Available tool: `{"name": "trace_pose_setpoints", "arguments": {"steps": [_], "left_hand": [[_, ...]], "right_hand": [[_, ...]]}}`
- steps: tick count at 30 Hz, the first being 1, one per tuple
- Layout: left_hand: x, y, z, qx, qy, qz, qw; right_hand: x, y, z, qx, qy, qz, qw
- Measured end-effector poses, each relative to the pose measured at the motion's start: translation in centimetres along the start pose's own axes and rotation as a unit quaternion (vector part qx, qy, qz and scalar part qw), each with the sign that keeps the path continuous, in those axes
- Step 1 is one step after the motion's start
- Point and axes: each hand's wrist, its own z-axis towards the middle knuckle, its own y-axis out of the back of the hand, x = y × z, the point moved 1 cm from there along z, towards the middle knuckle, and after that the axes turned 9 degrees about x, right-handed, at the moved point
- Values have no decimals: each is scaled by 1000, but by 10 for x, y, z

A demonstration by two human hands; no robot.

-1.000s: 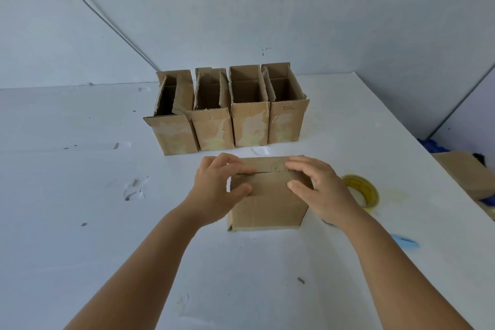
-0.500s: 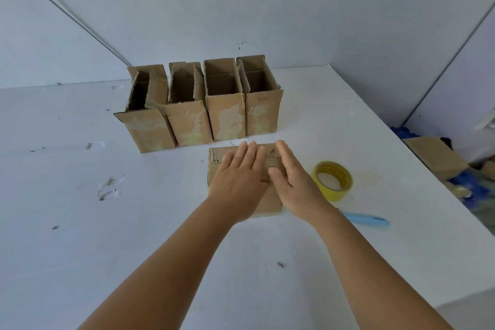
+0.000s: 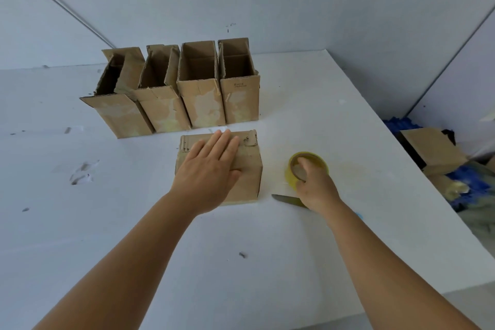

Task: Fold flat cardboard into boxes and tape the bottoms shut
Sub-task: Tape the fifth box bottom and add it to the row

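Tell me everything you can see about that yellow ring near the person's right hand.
It is a roll of yellow tape, a wide translucent band wound on a brownish core with an open centre. It sits on the white table, tipped up slightly, right of the brown cardboard box and apart from it. The right hand grips its near rim, with fingers hooked into the hole. A knife blade lies just in front of it, partly under the hand. No loose tape end is visible.
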Motion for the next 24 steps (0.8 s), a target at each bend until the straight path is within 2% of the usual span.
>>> {"name": "trace_pose_setpoints", "arguments": {"steps": [3,7,13,20,24], "left_hand": [[1,-3,0,-1,0,-4,1000],[3,-3,0,3,6,-9,1000],[5,-3,-1,7,5,-49,999],[1,7,-4,-16,34,-190,981],[3,11,-8,-56,43,-278,958]], "right_hand": [[-15,-11,11,7,-8,-27,1000],[-22,-17,19,-26,14,-44,999],[-8,6,14,-83,54,92,991],[68,38,-17,-142,195,263,934],[114,36,-33,-180,272,269,906]]}}
